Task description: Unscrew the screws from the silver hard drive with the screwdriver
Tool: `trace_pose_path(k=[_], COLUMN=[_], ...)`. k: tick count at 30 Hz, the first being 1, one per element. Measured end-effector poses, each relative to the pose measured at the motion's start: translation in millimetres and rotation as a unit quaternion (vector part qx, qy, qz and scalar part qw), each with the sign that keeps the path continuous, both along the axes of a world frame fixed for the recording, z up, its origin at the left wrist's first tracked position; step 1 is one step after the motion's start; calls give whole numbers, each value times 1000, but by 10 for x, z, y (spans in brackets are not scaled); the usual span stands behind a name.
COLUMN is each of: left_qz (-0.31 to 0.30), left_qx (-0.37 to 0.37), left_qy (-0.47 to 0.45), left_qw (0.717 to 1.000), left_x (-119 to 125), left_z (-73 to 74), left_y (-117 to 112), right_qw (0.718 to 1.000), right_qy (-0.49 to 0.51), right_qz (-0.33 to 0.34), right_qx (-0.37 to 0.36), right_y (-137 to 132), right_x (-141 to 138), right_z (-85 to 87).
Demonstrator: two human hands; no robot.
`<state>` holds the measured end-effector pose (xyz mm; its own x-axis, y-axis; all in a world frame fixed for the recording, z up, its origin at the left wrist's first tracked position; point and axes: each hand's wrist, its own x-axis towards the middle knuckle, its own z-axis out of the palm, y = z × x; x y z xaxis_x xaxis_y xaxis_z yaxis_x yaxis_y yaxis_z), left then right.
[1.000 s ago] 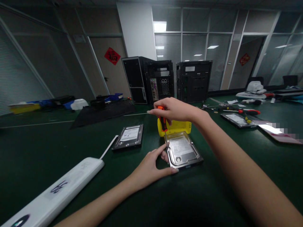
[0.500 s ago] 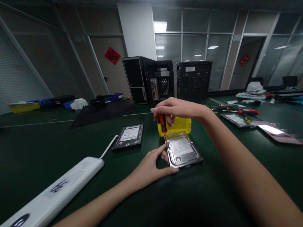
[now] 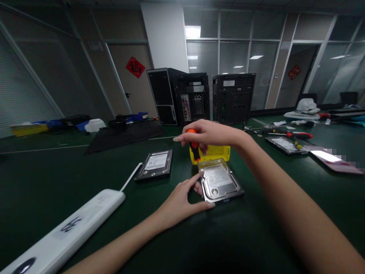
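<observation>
A silver hard drive (image 3: 221, 182) lies flat on the green table in front of me. My left hand (image 3: 182, 201) braces its near left corner, thumb along the front edge and forefinger on the left side. My right hand (image 3: 209, 134) is closed round the orange and black handle of a screwdriver (image 3: 195, 148), held upright with its tip down at the drive's far left corner. A yellow box (image 3: 213, 153) stands right behind the drive.
A second hard drive (image 3: 155, 163) lies to the left. A white power strip (image 3: 62, 236) stretches across the near left. Two open computer cases (image 3: 199, 97) stand at the back. More tools and another drive (image 3: 285, 142) lie at the right.
My right hand's fingers have shifted round the screwdriver handle, turning it; the orange top shows again. My left hand and the drive have stayed put.
</observation>
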<state>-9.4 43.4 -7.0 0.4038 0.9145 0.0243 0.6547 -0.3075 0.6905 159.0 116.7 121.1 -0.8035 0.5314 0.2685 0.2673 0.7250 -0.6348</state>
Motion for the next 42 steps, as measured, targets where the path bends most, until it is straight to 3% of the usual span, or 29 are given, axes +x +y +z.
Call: trace_pose_path(k=[4,12,19,31,42], left_qz=[4,2,2,0,0], left_qx=[-6,4,6,9,0], left_qy=[0,-2,2,-6,-7], left_qw=[1000,1000,1000,1000,1000], left_x=[-1,7,3,9,-9], left_z=[14,-1,-8,-14,-28], left_y=[-5,3,2,6,11], right_qw=[1000,988,996,991,999], right_qy=[10,33,0,-9,9], right_qz=[-20,-54,-57,-55,25], right_qx=[20,141,76,123,39], right_y=[20,40,-37,-39,-23], right_x=[10,-5,25,7,15], right_z=[-11,-43,-12,-15,25])
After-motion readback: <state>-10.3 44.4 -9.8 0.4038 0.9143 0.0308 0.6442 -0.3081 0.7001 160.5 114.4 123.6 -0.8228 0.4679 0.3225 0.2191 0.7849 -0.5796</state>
